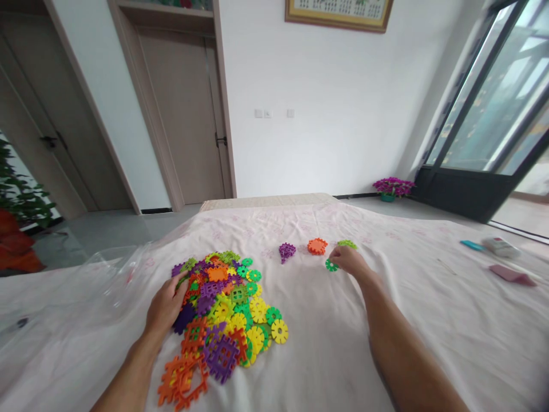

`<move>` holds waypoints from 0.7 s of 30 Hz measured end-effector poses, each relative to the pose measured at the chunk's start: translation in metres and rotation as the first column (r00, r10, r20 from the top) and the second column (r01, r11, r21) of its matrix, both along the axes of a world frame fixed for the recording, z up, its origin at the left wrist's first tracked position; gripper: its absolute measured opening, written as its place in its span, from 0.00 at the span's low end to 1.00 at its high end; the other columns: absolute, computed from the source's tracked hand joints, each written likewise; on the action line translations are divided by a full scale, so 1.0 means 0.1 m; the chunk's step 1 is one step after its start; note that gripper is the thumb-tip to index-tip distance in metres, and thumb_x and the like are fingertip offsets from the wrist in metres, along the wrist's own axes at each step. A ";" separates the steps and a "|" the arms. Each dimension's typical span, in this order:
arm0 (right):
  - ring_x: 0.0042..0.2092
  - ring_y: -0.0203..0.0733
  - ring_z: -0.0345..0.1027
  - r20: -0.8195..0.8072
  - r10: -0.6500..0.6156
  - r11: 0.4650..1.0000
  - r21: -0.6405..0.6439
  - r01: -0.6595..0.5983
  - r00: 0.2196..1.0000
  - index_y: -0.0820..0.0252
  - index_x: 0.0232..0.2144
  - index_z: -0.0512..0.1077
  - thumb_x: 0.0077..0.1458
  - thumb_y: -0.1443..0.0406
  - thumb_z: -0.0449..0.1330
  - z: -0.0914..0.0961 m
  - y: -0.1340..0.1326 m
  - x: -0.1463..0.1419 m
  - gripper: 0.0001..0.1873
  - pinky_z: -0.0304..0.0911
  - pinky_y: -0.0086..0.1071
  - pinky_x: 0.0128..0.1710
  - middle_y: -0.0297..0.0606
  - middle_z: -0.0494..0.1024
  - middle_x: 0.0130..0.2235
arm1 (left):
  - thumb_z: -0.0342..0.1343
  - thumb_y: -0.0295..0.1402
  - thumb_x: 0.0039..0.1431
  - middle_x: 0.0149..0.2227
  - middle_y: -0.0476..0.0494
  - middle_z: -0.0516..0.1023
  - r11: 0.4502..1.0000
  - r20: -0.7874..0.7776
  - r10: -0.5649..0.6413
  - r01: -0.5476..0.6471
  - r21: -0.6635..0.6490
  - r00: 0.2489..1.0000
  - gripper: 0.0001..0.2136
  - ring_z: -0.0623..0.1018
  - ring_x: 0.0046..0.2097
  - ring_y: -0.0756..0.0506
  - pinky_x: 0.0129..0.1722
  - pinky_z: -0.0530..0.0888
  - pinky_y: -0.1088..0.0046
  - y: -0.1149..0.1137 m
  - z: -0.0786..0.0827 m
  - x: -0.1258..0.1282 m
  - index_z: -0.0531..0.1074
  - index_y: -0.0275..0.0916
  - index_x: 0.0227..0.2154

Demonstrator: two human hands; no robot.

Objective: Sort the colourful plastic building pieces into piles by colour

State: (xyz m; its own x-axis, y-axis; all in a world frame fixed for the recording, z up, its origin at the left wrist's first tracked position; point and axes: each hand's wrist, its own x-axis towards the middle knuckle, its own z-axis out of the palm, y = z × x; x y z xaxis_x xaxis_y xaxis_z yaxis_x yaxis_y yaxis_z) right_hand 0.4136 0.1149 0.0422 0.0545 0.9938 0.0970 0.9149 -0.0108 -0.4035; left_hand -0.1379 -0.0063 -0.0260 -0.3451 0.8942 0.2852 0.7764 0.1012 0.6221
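A heap of plastic interlocking pieces (223,309) in orange, purple, yellow and green lies on a pale pink sheet (309,320). My left hand (165,306) rests at the heap's left edge, fingers curled into the pieces. My right hand (349,260) reaches far forward, its fingertips pinched on a small green gear piece (331,265). Just beyond it lie a light green piece (347,244), an orange piece (317,246) and a purple piece (286,250), set apart in a row.
A clear plastic bag (107,269) lies crumpled left of the heap. At the far right of the sheet are a small box (500,246), a blue item (472,245) and a dark red flat item (512,274). Doors and a potted flower (392,187) stand beyond.
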 end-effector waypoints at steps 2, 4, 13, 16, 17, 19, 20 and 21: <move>0.33 0.39 0.72 0.058 -0.081 0.996 -0.022 0.082 0.995 0.57 0.27 0.80 0.46 0.69 0.61 -0.03 -0.03 0.15 0.07 0.54 0.28 0.28 0.37 0.80 0.30 | 0.41 0.49 0.66 0.60 0.40 0.74 1.000 0.004 0.002 -0.002 -0.008 1.000 0.26 0.72 0.61 0.39 0.62 0.67 0.61 0.01 -0.01 -0.01 0.70 0.43 0.59; 0.35 0.41 0.72 0.101 -0.156 0.987 -0.024 0.159 0.983 0.56 0.27 0.81 0.46 0.69 0.62 -0.06 -0.06 0.21 0.07 0.54 0.29 0.28 0.38 0.80 0.31 | 0.41 0.49 0.67 0.60 0.40 0.73 1.000 0.009 0.000 0.000 -0.013 1.000 0.26 0.72 0.62 0.39 0.62 0.66 0.61 0.01 -0.01 -0.01 0.69 0.43 0.60; 0.32 0.38 0.70 -0.222 0.260 0.959 -0.055 -0.279 0.940 0.60 0.30 0.80 0.45 0.67 0.63 0.03 -0.11 -0.51 0.07 0.59 0.28 0.29 0.35 0.79 0.29 | 0.41 0.48 0.67 0.60 0.38 0.74 1.000 0.005 0.004 -0.004 -0.013 1.000 0.25 0.72 0.62 0.39 0.62 0.67 0.60 -0.01 0.04 0.03 0.70 0.43 0.59; 0.28 0.35 0.68 -0.394 0.480 0.783 -0.209 -0.585 0.783 0.60 0.30 0.80 0.44 0.62 0.67 0.09 -0.32 -0.98 0.09 0.58 0.26 0.27 0.32 0.78 0.26 | 0.42 0.48 0.67 0.60 0.39 0.74 1.000 0.001 0.003 -0.003 -0.003 1.000 0.26 0.72 0.62 0.39 0.62 0.67 0.61 -0.01 0.04 0.03 0.70 0.42 0.59; 0.28 0.34 0.67 -0.418 0.520 0.730 -0.235 -0.641 0.745 0.60 0.30 0.80 0.44 0.61 0.67 0.11 -0.41 -1.13 0.09 0.58 0.26 0.26 0.32 0.79 0.27 | 0.42 0.48 0.66 0.60 0.39 0.74 1.000 -0.001 0.005 -0.005 -0.003 1.000 0.25 0.72 0.62 0.40 0.62 0.67 0.61 -0.01 0.05 0.03 0.71 0.42 0.59; 0.29 0.34 0.68 -0.398 0.583 0.668 -0.262 -0.697 0.709 0.59 0.31 0.80 0.44 0.59 0.69 0.14 -0.58 -1.37 0.11 0.57 0.25 0.26 0.31 0.79 0.28 | 0.42 0.48 0.66 0.60 0.40 0.74 1.000 -0.008 0.010 -0.010 -0.005 1.000 0.25 0.73 0.62 0.40 0.62 0.67 0.62 -0.02 0.05 0.04 0.71 0.43 0.59; 0.29 0.34 0.68 -0.381 0.605 0.646 -0.278 -0.711 0.699 0.58 0.31 0.80 0.43 0.59 0.70 0.14 -0.65 -1.45 0.12 0.56 0.25 0.27 0.31 0.80 0.29 | 0.42 0.48 0.66 0.60 0.41 0.75 1.000 -0.011 0.012 -0.012 -0.005 1.000 0.25 0.73 0.61 0.40 0.62 0.67 0.63 -0.02 0.05 0.04 0.71 0.43 0.59; 0.30 0.34 0.68 -0.360 0.623 0.632 -0.292 -0.718 0.694 0.58 0.30 0.80 0.42 0.58 0.71 0.14 -0.70 -1.52 0.12 0.56 0.25 0.27 0.30 0.80 0.29 | 0.42 0.48 0.66 0.60 0.41 0.75 1.000 -0.015 0.013 -0.013 -0.005 1.000 0.25 0.73 0.61 0.40 0.62 0.68 0.63 -0.02 0.05 0.04 0.71 0.43 0.58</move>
